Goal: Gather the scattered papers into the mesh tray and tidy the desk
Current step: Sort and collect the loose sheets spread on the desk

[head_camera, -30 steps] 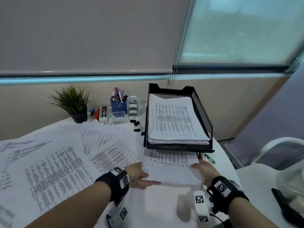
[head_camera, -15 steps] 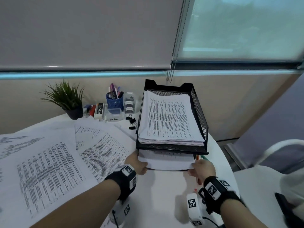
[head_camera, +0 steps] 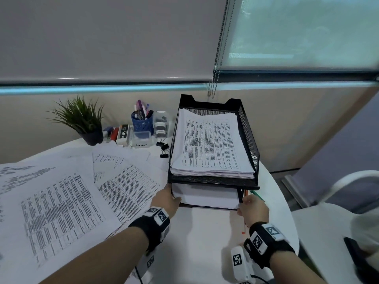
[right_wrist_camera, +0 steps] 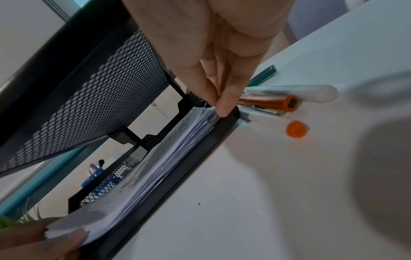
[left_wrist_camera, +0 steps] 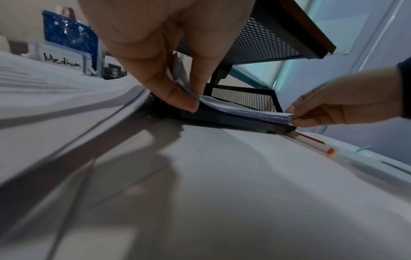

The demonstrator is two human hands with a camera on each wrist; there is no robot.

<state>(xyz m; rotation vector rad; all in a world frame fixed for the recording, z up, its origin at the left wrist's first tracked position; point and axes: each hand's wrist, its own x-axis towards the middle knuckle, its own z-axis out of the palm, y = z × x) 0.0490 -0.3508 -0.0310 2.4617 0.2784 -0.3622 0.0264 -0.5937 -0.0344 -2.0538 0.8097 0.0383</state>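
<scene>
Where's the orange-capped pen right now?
The orange-capped pen lies on the desk just right of the mesh tray's front corner, beside the right hand.

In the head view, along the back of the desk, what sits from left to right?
potted plant → white eraser box → blue pen cup → binder clips → mesh tray, with the left hand and right hand pinching the paper stack in its lower tier.
</scene>
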